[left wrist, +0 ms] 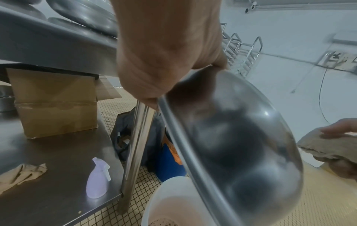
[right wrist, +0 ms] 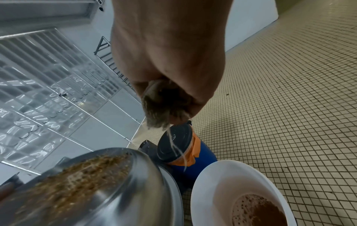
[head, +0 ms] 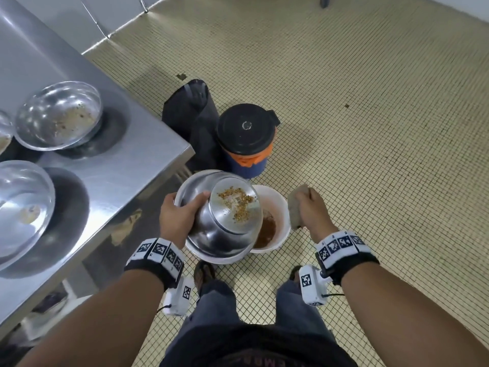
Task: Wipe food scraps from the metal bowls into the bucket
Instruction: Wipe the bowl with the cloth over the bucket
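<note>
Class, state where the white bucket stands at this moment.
In the head view the white bucket stands on the tiled floor just ahead of the person's feet, partly under the tilted metal bowl, near the blue black-lidded container.

The table [head: 111, 165] stands at the left, with three bowls on it: one far bowl [head: 58, 115], one near bowl [head: 23, 207], and a third [head: 4, 133] cut by the left edge. On the floor [head: 370, 128] to the right of the table's corner sits the bucket [head: 275, 215], between the two hands. The left hand [head: 180, 218] holds a tilted bowl [head: 219, 215] over the bucket's left side. The right hand [head: 312, 210], holding a cloth [head: 295, 207], is at the bucket's right rim. Beyond the bucket stands a lidded container [head: 246, 139], with a bag [head: 190, 115] just left of it against the table. On the table's lower shelf [left wrist: 58, 168] sit a box [left wrist: 56, 104], a spray bottle [left wrist: 97, 182] nearer, and a rag [left wrist: 19, 175] to its left.
</note>
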{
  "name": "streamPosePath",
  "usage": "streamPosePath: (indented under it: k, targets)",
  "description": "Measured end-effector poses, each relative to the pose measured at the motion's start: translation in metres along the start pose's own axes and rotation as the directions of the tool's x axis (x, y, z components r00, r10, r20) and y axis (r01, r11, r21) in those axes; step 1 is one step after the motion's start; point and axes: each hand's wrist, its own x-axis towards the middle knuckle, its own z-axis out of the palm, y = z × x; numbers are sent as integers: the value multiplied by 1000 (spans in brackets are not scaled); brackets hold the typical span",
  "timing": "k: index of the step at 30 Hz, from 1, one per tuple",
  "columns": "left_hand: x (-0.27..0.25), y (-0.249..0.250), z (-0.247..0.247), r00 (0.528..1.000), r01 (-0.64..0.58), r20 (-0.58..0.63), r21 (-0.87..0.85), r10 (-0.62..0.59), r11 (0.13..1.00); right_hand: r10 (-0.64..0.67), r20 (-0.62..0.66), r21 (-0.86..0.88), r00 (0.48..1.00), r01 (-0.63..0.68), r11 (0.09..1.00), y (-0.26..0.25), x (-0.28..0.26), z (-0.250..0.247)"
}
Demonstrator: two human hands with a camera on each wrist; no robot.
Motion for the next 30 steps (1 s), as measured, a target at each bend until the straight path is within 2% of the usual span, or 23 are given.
streamPosePath:
  k: [2,4,10,16,18,24,28,30]
  targets:
    - [2,0,-2,1000,6,-28,25,-5,1000,37,39,-5,999,-37,999,1,-2,6]
    - [2,1,-2,999,5,-51,47,-2,999,16,51,-73,999,-12,997,-2,-6,15]
    - [-1,3,-2,994,1,-111,87,9,996,-193,80,-259,978,208,943,-15,-16,50]
    - [0,5,2,991,19,-131,126,-3,992,-178,106,-265,978,200,943,-15,-16,62]
    - [0,6,4,991,21,-137,155,1,988,-208,113,-289,972,233,928,-15,-17,65]
    - [-7,11,17,989,1,-144,192,27,981,-451,173,-286,876,483,828,-22,-39,88]
    - [-13,16,22,989,-11,-142,188,39,982,-507,251,-391,825,566,726,-17,-42,109]
    - [-14,17,22,989,-15,-143,186,42,982,-516,261,-471,816,574,670,-12,-38,113]
